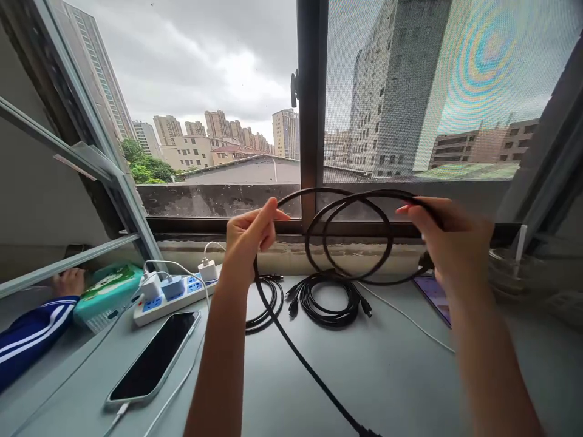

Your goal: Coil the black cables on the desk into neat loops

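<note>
I hold a long black cable (348, 200) up in front of the window, looped into two or three large coils. My right hand (449, 243) is closed round the gathered loops at their right side. My left hand (250, 237) pinches the cable at the left, between thumb and fingers. From the left hand the loose end runs down across the grey table (387, 370) toward the bottom edge of the view. Two more coiled black cables lie on the table behind: one in the middle (330, 300) and a smaller one to its left (268, 303).
A white power strip (175, 294) with chargers sits at the left, beside a green box (107, 291). A dark phone (155, 358) lies plugged in at the near left. Another phone (432, 294) lies behind my right wrist. Another person's blue sleeve (27, 337) shows at far left.
</note>
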Demonstrator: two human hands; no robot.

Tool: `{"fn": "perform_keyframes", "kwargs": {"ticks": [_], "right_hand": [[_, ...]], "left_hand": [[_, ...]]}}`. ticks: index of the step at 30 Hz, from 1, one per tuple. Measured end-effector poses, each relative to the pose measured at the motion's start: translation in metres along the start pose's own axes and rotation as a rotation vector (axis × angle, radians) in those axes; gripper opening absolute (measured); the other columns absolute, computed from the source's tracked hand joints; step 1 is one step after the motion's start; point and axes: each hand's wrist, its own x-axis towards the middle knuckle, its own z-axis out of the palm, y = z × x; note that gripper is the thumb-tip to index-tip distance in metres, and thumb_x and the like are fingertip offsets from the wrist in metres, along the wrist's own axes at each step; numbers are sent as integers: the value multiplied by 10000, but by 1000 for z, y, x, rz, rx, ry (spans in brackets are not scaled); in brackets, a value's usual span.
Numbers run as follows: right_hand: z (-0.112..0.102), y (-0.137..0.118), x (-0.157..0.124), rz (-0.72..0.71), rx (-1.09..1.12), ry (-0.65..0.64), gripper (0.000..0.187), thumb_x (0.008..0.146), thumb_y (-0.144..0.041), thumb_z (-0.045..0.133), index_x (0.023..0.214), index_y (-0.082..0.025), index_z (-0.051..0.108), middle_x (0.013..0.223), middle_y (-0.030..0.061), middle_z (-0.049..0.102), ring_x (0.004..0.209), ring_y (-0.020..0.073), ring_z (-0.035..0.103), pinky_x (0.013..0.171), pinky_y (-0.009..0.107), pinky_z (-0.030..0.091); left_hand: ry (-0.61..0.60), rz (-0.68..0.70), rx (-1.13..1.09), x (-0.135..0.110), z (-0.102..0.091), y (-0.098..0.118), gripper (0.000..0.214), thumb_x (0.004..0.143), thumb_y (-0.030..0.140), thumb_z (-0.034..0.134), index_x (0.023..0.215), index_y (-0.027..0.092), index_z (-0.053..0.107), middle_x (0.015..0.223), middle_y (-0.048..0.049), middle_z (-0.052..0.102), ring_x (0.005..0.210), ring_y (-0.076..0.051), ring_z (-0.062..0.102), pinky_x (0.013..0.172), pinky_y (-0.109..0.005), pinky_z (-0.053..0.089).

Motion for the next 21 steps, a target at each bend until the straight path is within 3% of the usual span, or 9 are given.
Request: {"fn": "perform_keyframes", "kwargs": {"ticks": [3, 5, 12, 14, 21], "right_hand": [[-5, 8, 7, -41, 59, 159, 154, 687, -400, 745, 767, -269, 728, 675, -4, 650, 565, 146, 538, 514, 293, 387], [-6, 9, 8, -126, 74, 193, 144, 681, -379, 755, 748, -256, 724, 656, -12, 602, 541, 121, 486, 494, 272, 345], [7, -11, -6, -310, 74, -87, 84, 730, -310, 711, 806, -330, 742, 746, -4, 546, 657, 127, 507, 504, 258, 351], [7, -13, -6, -307, 38, -103, 104, 720, -283, 714, 805, -333, 747, 753, -4, 542, 660, 126, 501, 510, 258, 344], [-13, 5, 12, -250, 93, 215, 74, 641, -262, 743, 666, -233, 680, 652, -32, 496, 565, 98, 391, 531, 271, 281]], "left_hand": [[125, -22, 37, 5, -10, -2, 324, 717, 487, 697, 578, 194, 686, 380, 72, 265, 360, -29, 239, 406, -233, 178], [154, -37, 76, 6, -10, -3, 323, 708, 483, 705, 575, 190, 680, 371, 73, 270, 358, -26, 231, 408, -232, 171], [150, -65, 225, -2, 15, -4, 275, 710, 440, 698, 607, 186, 720, 356, 66, 292, 365, -37, 220, 415, -235, 143], [154, -73, 246, -2, 16, -5, 265, 703, 436, 700, 619, 186, 731, 357, 65, 291, 366, -39, 224, 414, -234, 146], [352, -56, 299, 7, -9, -12, 290, 682, 468, 704, 687, 183, 758, 363, 69, 279, 379, -41, 207, 411, -229, 158]]}}
